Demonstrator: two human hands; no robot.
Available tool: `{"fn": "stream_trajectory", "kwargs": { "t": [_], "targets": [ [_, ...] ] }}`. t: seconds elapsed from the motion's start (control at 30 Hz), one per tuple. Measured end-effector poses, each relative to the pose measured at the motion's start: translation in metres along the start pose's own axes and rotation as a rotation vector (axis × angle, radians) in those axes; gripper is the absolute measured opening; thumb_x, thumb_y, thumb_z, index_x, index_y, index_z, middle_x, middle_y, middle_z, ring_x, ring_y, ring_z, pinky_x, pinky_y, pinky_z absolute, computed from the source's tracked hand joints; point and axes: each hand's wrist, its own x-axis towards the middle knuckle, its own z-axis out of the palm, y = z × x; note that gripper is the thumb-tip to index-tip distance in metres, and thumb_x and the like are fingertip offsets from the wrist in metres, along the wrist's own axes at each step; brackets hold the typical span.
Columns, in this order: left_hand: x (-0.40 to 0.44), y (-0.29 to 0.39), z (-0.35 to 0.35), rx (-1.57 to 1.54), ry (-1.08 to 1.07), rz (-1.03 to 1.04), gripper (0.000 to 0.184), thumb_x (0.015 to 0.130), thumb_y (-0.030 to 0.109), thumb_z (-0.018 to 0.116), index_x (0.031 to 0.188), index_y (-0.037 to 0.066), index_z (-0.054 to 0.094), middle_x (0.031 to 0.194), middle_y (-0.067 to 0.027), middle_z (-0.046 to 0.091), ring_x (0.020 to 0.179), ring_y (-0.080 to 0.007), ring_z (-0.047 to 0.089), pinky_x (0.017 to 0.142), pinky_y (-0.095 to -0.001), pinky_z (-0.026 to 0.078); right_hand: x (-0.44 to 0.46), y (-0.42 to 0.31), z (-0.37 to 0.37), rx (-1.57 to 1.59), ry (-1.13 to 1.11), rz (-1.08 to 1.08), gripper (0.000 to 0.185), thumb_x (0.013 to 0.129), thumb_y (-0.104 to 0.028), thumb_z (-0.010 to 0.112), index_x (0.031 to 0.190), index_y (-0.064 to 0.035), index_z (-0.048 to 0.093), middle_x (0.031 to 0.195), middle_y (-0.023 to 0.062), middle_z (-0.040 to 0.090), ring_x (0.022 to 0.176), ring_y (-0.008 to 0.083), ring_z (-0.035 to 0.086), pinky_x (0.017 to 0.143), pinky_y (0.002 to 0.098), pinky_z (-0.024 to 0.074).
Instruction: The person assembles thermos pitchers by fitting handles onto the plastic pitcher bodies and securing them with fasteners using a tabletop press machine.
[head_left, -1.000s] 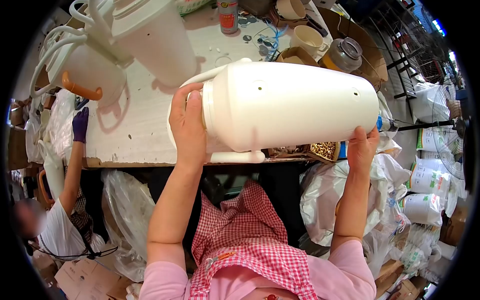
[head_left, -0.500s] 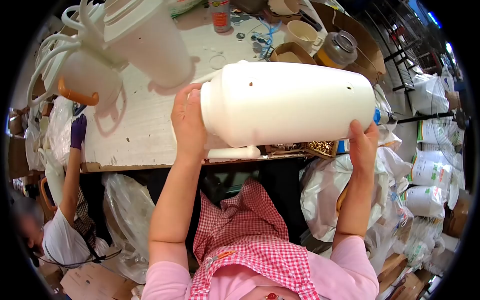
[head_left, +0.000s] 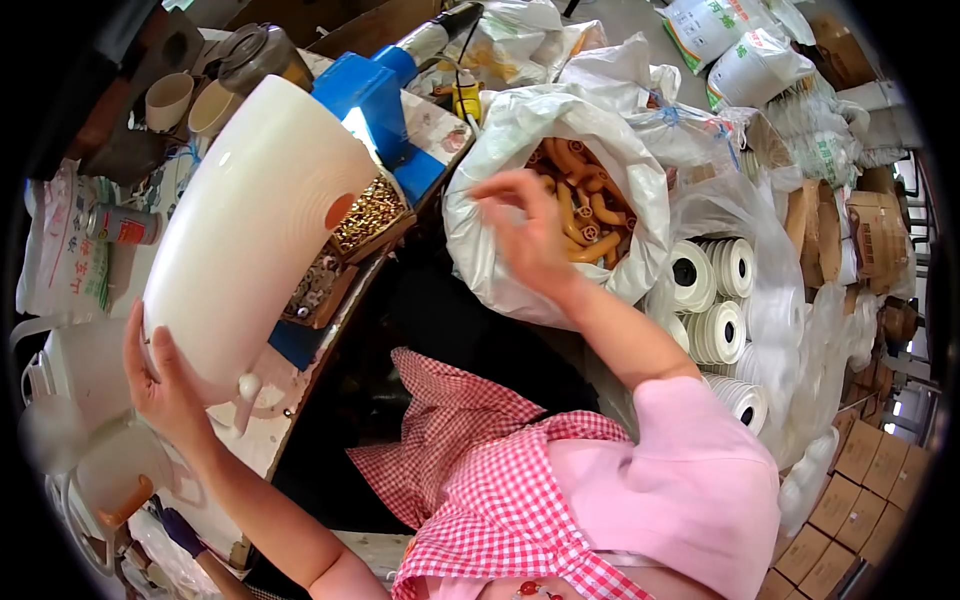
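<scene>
While only the left hand grasps the white jug shell at ten o'clock, spread fingers and a firm thumb should best keep it from rolling; its wrist bends up that way. At one o'clock, the right hand hovers by the white sack of tan curved handles, blurred fingers half-curled, apparently empty.

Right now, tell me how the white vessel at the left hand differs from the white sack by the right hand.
The white vessel is smooth; the white sack is creased.

The left hand grips the vessel near one end, over the table; the sack sits beside the table, the blurred right hand in front of it.

The sack's mouth gapes, showing orange pieces; the vessel's inside is hidden.

Both are whitish.
</scene>
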Motion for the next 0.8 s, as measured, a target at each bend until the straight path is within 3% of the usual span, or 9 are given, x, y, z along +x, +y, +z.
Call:
{"fn": "stream_trajectory", "kwargs": {
  "t": [0.07,0.13,0.2,0.47,0.53,0.57,0.63,0.73,0.8],
  "targets": [
    [-0.001,0.006,-0.002,-0.017,-0.004,-0.049,0.036,0.101,0.021,0.06,0.132,0.004,0.062,0.131,-0.0115,0.063,0.117,-0.0196,0.059,0.1,-0.0311,0.046,-0.019,0.031,-0.043,0.129,0.327,0.437,0.022,0.095,-0.014,0.063,0.113,-0.0025,0.058,0.096,0.0086,0.067,0.082,0.0156,0.063,0.071,0.0268,0.0513],
    [0.001,-0.002,-0.004,0.03,-0.003,0.016,0.036,0.101,0.022,0.059,0.132,0.004,0.062,0.13,-0.0114,0.063,0.114,-0.0195,0.061,0.097,-0.0308,0.048,-0.03,0.067,-0.096,0.303,0.524,0.927,0.022,0.095,-0.011,0.061,0.115,-0.002,0.056,0.098,0.0096,0.067,0.078,0.0164,0.064,0.062,0.0257,0.0521],
    [0.004,-0.008,-0.004,0.022,0.01,0.002,0.037,0.1,0.023,0.06,0.132,0.005,0.062,0.129,-0.0113,0.063,0.112,-0.0193,0.061,0.096,-0.0308,0.049,-0.043,0.103,-0.109,0.417,0.559,1.051,0.027,0.094,-0.009,0.059,0.119,-0.0008,0.052,0.098,0.012,0.066,0.074,0.019,0.065,0.054,0.0287,0.0534],
    [0.002,-0.001,-0.005,-0.009,0.008,-0.045,0.038,0.1,0.027,0.061,0.131,0.005,0.062,0.126,-0.0112,0.064,0.11,-0.0188,0.062,0.094,-0.0303,0.05,-0.024,0.162,-0.083,0.222,0.811,0.962,0.045,0.095,-0.011,0.065,0.133,-0.0046,0.043,0.09,0.0128,0.066,0.055,0.0194,0.063,0.038,0.027,0.0437],
    [0.003,-0.005,-0.005,-0.019,0.009,-0.037,0.038,0.1,0.028,0.061,0.131,0.005,0.062,0.125,-0.0113,0.064,0.109,-0.0185,0.062,0.094,-0.0302,0.05,-0.025,0.189,-0.085,0.185,0.842,0.892,0.041,0.093,-0.018,0.07,0.127,-0.0047,0.052,0.087,0.0129,0.066,0.057,0.0174,0.064,0.043,0.0303,0.0457],
    [0.003,-0.008,-0.005,-0.034,0.001,-0.032,0.039,0.1,0.028,0.061,0.131,0.004,0.062,0.125,-0.0115,0.064,0.109,-0.0181,0.062,0.093,-0.03,0.05,-0.031,0.221,-0.09,-0.284,0.86,0.575,0.034,0.091,-0.019,0.072,0.118,-0.0032,0.058,0.085,0.0106,0.067,0.059,0.0156,0.063,0.049,0.0291,0.0469],
    [0.005,-0.008,-0.005,-0.051,-0.006,-0.028,0.039,0.1,0.028,0.061,0.131,0.004,0.062,0.125,-0.0118,0.064,0.108,-0.0178,0.062,0.093,-0.0299,0.05,-0.03,0.206,-0.097,-0.544,0.773,0.49,0.032,0.088,-0.029,0.074,0.103,-0.0012,0.068,0.082,0.0101,0.065,0.066,0.0188,0.061,0.067,0.0363,0.0504],
    [0.003,-0.005,-0.006,0.037,0.003,-0.022,0.038,0.1,0.028,0.061,0.131,0.004,0.062,0.125,-0.0116,0.064,0.108,-0.0173,0.063,0.093,-0.0294,0.05,-0.019,0.088,-0.107,-0.241,0.474,0.777,0.033,0.087,-0.027,0.074,0.104,-0.0001,0.066,0.084,0.0112,0.066,0.075,0.0237,0.061,0.073,0.0357,0.0493],
    [0.003,-0.005,-0.002,-0.025,0.021,-0.039,0.038,0.1,0.028,0.061,0.13,0.004,0.063,0.126,-0.0114,0.064,0.108,-0.0171,0.063,0.093,-0.0292,0.05,-0.037,0.059,-0.113,-0.35,0.311,0.687,0.032,0.087,-0.027,0.074,0.101,0.0013,0.065,0.082,0.0116,0.066,0.077,0.0251,0.061,0.075,0.0348,0.0485]
  ]
}}
